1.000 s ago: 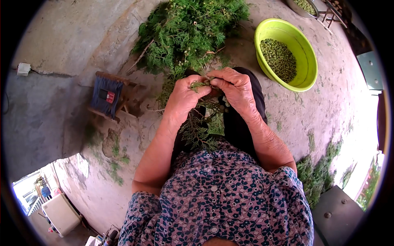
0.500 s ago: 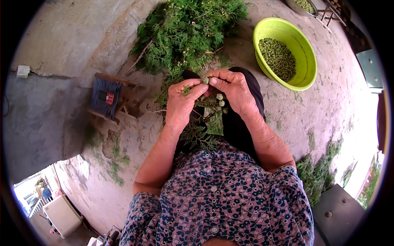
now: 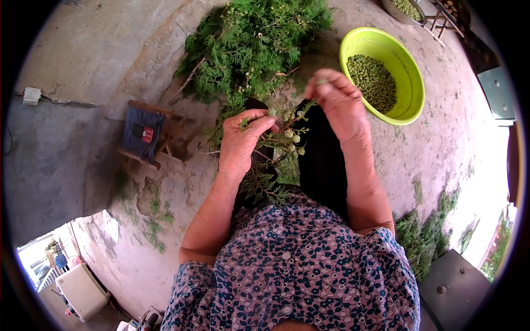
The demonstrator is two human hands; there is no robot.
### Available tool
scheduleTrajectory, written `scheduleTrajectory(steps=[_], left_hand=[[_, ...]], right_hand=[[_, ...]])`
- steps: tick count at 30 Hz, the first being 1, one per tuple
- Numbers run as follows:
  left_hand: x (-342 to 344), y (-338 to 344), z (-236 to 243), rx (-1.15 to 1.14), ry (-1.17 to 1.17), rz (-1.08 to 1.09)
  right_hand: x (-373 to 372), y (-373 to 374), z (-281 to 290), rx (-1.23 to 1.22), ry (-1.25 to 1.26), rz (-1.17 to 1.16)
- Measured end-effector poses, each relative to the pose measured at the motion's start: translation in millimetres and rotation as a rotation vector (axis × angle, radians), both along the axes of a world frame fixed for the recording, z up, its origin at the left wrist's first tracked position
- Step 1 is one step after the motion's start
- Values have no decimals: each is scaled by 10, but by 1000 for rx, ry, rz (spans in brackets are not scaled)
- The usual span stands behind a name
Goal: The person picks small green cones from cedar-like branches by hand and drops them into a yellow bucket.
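Note:
Above my lap my left hand (image 3: 240, 142) is closed, thumb and fingers pinching a conifer sprig (image 3: 265, 156) with several round pale green cones (image 3: 289, 133). One green cone (image 3: 271, 112) shows at its fingertips. My right hand (image 3: 343, 110) is raised to the right, apart from the sprig and near the lime-green basin (image 3: 410, 60). Its fingers are pinched and blurred by motion, with a small green cone (image 3: 322, 81) between them. Many small green cones (image 3: 373, 83) lie in the basin.
A large heap of leafy conifer branches (image 3: 248, 44) lies ahead of my knees. On the left stands a wooden folding stool (image 3: 144, 132) with a blue cloth seat. A metal bowl (image 3: 424, 17) of cones is at the far right. Loose greenery (image 3: 422, 237) lies lower right.
My right hand has drawn away from my left hand toward the basin with a green cone in its fingers. My left hand stays over my lap with the sprig.

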State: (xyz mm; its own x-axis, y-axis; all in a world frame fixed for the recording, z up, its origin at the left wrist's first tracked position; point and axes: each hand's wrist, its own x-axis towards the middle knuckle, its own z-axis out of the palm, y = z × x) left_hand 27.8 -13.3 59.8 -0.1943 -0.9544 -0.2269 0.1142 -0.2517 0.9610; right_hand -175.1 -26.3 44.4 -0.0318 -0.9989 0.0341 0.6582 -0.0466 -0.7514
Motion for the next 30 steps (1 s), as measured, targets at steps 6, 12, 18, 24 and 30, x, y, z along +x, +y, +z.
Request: scheduleTrajectory(steps=[6,12,18,24,30], left_hand=[[-40,-8,-27,-1,-23,-18],[-9,10,-155,-70,1,-14],[-34,46,-94,-108,4,-58],[-17,54,-47,-117,-76,-66],[2,31,-129,-148,-36,-61]], right_hand=[[-169,-23,9,53,-235,-82],[342,143,223,-317,956,-76],[419,153,104,-343,978,-43],[305,127,131,80,620,173],[-132,-47,187,20,-633,-97]])
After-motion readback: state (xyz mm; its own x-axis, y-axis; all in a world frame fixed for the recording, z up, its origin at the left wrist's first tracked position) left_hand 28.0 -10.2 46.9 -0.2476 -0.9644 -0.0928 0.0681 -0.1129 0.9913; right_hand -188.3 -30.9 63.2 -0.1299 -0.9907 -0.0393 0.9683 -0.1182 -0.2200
